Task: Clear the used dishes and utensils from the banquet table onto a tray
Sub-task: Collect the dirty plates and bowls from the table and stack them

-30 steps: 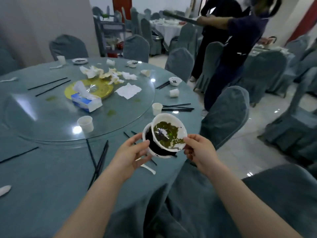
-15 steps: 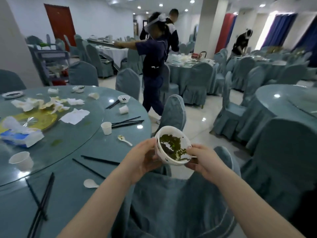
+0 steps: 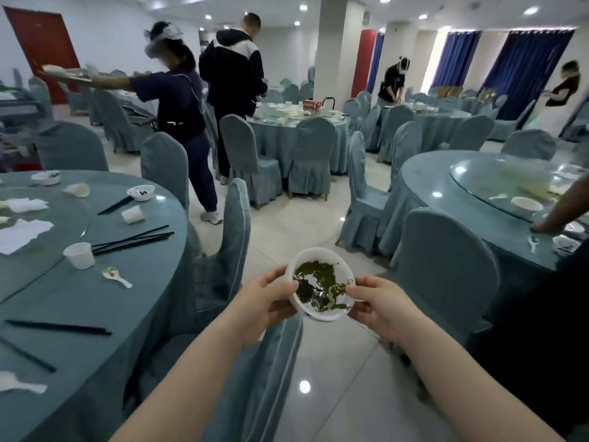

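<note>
Bowl (image 3: 320, 283) underside behind both hands; banquet table (image 3: 95, 301) cut off left

Item count, your counter (image 3: 95, 301)
You have two paper cups (image 3: 79, 255), two spoons (image 3: 116, 276), one soiled bowl (image 3: 320, 283) in hand.

I see a white bowl (image 3: 320, 283) smeared dark green inside, at twelve o'clock from my arms. At nine o'clock, the surface (image 3: 95, 301) wears plain grey-blue cloth, carrying black chopsticks (image 3: 134, 239) and a white cup (image 3: 79, 255). Chair covers (image 3: 446, 266) match; curtains (image 3: 522, 68) are deep blue.
</note>
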